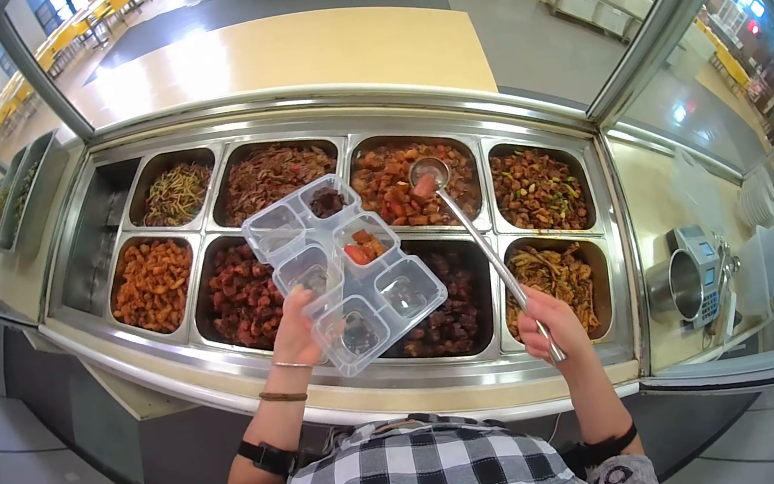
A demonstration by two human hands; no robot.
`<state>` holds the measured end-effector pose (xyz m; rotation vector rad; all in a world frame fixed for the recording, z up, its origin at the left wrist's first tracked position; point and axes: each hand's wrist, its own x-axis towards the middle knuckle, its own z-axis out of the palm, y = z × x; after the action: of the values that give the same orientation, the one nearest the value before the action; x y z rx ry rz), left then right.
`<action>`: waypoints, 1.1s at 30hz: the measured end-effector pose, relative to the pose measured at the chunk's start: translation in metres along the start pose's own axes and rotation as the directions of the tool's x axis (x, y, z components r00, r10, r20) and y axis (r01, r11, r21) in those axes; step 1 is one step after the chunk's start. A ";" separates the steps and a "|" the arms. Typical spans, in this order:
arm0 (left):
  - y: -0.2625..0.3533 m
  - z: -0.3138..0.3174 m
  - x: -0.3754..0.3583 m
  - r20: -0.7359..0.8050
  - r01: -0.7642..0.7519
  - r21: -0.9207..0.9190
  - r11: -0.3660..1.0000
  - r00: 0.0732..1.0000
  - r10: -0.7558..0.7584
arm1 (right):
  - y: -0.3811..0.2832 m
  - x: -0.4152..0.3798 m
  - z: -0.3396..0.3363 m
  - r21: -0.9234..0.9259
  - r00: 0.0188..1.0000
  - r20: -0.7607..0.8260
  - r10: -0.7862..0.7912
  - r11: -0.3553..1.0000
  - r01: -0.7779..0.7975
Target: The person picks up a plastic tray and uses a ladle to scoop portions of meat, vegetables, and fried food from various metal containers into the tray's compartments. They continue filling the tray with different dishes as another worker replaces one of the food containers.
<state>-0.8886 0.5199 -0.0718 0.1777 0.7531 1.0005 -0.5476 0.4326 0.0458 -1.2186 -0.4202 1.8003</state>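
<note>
The left hand (297,329) grips the tray (343,271) by its near edge, holding it tilted above the pans (244,295). To its right, the ladle (430,174) holds a chunk of food over a far pan, just beyond the tray; its handle slants back to the right hand (550,323), closed around it.

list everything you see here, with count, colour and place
food pans: eight, steel, two rows in the counter
empty well: one, steel, left of the pans
tray: one, clear plastic, compartments partly filled, over the middle pans
ladle: one, steel, bowl with red food over the top third pan
scale: one, grey, right counter
plates: a stack, white, far right
bracelets: two, left wrist
left hand: holds the tray's near edge
right hand: grips the ladle handle
</note>
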 end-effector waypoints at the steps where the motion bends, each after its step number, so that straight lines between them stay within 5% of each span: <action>1: 0.001 0.002 0.001 -0.014 0.000 0.006 1.000 1.000 0.000 | 0.002 -0.007 0.002 -0.004 1.000 0.005 0.004 1.000 -0.004; 6: 0.000 0.009 0.001 -0.024 -0.022 0.023 0.999 0.999 0.023 | 0.025 -0.040 0.006 -0.368 0.998 0.044 -0.035 0.929 0.049; 9: -0.002 0.007 0.003 0.002 -0.010 0.001 1.000 1.000 0.010 | 0.041 -0.045 0.008 -0.876 0.944 0.196 -0.264 0.385 0.289; 12: -0.002 -0.004 0.014 0.031 0.055 -0.062 0.997 0.998 -0.053 | 0.045 -0.049 0.013 -0.900 0.883 0.266 -0.387 0.229 0.371; 14: -0.008 -0.012 0.006 0.042 0.103 -0.102 0.989 0.994 -0.099 | 0.041 -0.054 0.013 -0.902 0.928 0.178 -0.326 0.323 0.287; 16: -0.003 0.002 0.005 0.016 0.008 -0.046 0.999 1.000 -0.008 | 0.040 -0.056 0.009 -0.535 0.992 0.005 -0.123 0.838 0.106; 19: -0.006 0.002 0.003 0.029 -0.005 -0.057 0.998 1.000 0.007 | 0.041 -0.043 0.001 -0.421 0.982 -0.039 -0.187 0.894 0.153; 20: -0.007 0.000 0.003 0.009 -0.009 -0.060 0.998 1.000 0.010 | 0.048 -0.033 -0.005 -0.422 0.980 -0.040 -0.193 0.893 0.159; 22: -0.010 -0.005 0.001 0.007 -0.013 -0.062 0.998 1.000 0.013 | 0.062 -0.004 -0.021 -0.894 0.741 0.148 -0.655 0.232 0.384; 23: -0.010 -0.007 0.000 -0.003 -0.015 -0.066 0.998 1.000 0.014 | 0.068 0.002 -0.027 -0.940 0.710 0.167 -0.685 0.107 0.325; 33: -0.010 -0.011 -0.018 0.112 0.010 -0.065 0.998 0.994 -0.003 | 0.115 0.019 -0.059 -0.962 0.775 -0.004 -0.631 0.214 0.170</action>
<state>-0.8945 0.4978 -0.0756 0.1735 0.6174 0.9990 -0.5545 0.3745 -0.0710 -1.9436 -1.5526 0.6187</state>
